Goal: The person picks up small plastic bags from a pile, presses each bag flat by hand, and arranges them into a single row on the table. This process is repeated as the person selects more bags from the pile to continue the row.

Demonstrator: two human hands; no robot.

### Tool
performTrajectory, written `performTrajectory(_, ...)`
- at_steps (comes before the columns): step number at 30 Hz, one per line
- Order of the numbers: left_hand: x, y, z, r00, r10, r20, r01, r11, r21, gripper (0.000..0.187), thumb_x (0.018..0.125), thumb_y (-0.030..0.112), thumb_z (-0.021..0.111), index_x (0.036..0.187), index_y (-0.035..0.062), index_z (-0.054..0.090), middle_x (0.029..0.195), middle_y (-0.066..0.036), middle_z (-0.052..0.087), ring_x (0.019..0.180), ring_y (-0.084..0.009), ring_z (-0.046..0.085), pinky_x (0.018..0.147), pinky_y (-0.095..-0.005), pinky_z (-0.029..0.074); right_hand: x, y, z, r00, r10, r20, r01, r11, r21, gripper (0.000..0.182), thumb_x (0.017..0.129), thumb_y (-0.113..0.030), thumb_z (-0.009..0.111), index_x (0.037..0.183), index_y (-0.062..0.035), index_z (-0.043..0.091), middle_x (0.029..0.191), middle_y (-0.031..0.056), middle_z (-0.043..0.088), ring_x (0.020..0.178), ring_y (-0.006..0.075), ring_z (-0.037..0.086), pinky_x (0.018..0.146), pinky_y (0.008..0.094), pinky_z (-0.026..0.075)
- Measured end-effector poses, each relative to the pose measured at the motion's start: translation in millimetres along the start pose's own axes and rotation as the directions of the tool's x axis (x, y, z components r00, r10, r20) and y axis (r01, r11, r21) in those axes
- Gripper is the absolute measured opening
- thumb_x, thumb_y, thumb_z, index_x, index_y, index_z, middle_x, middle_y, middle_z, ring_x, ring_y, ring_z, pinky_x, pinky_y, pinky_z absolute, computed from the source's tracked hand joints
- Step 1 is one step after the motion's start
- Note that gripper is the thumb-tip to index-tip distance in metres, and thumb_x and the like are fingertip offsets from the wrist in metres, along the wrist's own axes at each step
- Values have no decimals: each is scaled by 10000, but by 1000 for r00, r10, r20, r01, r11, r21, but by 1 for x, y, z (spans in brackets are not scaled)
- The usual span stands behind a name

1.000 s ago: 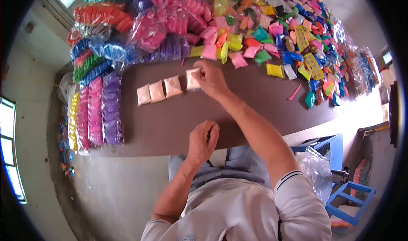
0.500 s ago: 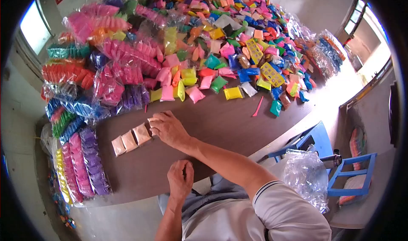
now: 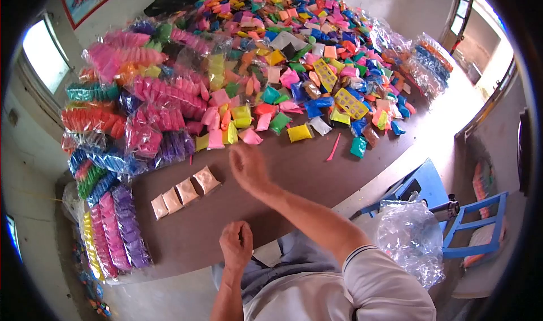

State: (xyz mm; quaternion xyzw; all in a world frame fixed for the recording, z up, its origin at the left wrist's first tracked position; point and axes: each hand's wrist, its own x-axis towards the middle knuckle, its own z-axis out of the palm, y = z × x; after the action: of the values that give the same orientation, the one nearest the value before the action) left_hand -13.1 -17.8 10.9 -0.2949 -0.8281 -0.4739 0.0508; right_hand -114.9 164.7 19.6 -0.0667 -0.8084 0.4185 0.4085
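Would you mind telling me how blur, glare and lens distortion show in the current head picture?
Head view: the bare right hand looks blurred, the bare left hand sharper; head view: glare spots the crumpled clear plastic bag, and daylight washes out the area around the bright doorway; head view: wide-angle distortion bows the brown tabletop, with black corners.

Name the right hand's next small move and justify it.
Probably reach the right hand forward to the loose pile for another packet: four peach packets already lie in a row on the table, and the hand is off them, close to the pile's near edge.
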Motion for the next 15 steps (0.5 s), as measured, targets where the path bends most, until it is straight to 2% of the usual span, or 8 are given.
performTrajectory(1, 1, 0, 0, 1000, -6, 10, 6, 1000, -2, 96, 919, 51, 566, 857, -16, 594, 740, -142, 590, 656, -277, 577, 625, -351, 459, 16, 11, -12, 1000, -4, -11, 4, 1000, -6, 90, 768, 24, 622, 814, -30, 567, 767, 142, 582, 763, 354, 562, 655, 458, 432)
performTrajectory(3, 3, 1, 2, 1000, -9, 23, 10, 1000, -5, 90, 915, 47, 570, 854, -15, 595, 741, -141, 593, 657, -277, 579, 626, -349, 461, 43, 38, -27, 985, -7, -175, -2, 998, -56, 72, 770, 21, 617, 807, -22, 573, 778, 149, 590, 728, 349, 568, 628, 454, 429)
performTrajectory(5, 3, 2, 2, 999, 43, 10, -44, 999, 29, 77, 909, 31, 575, 847, -11, 591, 742, -140, 598, 660, -277, 582, 624, -358, 463, 79, 60, -56, 976, -37, -213, 2, 987, -163, 43, 779, 9, 606, 793, -19, 576, 781, 168, 609, 739, 366, 604, 637, 468, 442)
performTrajectory(7, 4, 4, 2, 1000, 17, 17, -17, 1000, 24, 70, 901, 24, 577, 842, -10, 590, 742, -140, 598, 664, -279, 583, 628, -361, 464, 116, 105, -70, 950, -112, -293, 25, 959, -284, 100, 832, -29, 597, 923, -31, 639, 715, 154, 620, 699, 346, 647, 607, 414, 493)
performTrajectory(9, 4, 5, 3, 1000, -7, 26, 7, 1000, 20, 63, 894, 17, 579, 836, -8, 588, 742, -139, 599, 668, -281, 584, 633, -365, 466, 150, 131, -88, 967, -99, -234, 24, 952, -305, 107, 831, -27, 583, 917, -47, 643, 705, 150, 629, 693, 354, 659, 612, 418, 498)
performTrajectory(11, 4, 4, 6, 1000, 3, -10, -3, 1000, 9, 81, 811, -41, 627, 825, 38, 610, 701, -107, 567, 644, -302, 552, 620, -387, 453, 188, 181, -97, 995, 95, 40, -76, 943, -324, 152, 817, -75, 611, 964, -51, 645, 818, 177, 666, 797, 376, 670, 666, 447, 506)
performTrajectory(14, 3, 0, 6, 999, 38, -8, -38, 999, 39, 77, 816, -28, 623, 829, 44, 601, 686, -100, 545, 636, -293, 543, 611, -386, 446, 213, 176, -92, 987, 159, -10, -144, 865, -481, 348, 780, -148, 659, 1118, -73, 621, 944, 188, 683, 924, 383, 665, 761, 465, 514)
performTrajectory(15, 3, 0, 5, 1000, 30, -10, -29, 998, 51, 77, 816, -28, 623, 829, 44, 601, 686, -100, 545, 636, -293, 543, 611, -386, 446, 218, 174, -87, 986, 164, -2, -146, 870, -470, 348, 780, -148, 659, 1118, -73, 621, 944, 188, 683, 924, 383, 665, 761, 465, 514)
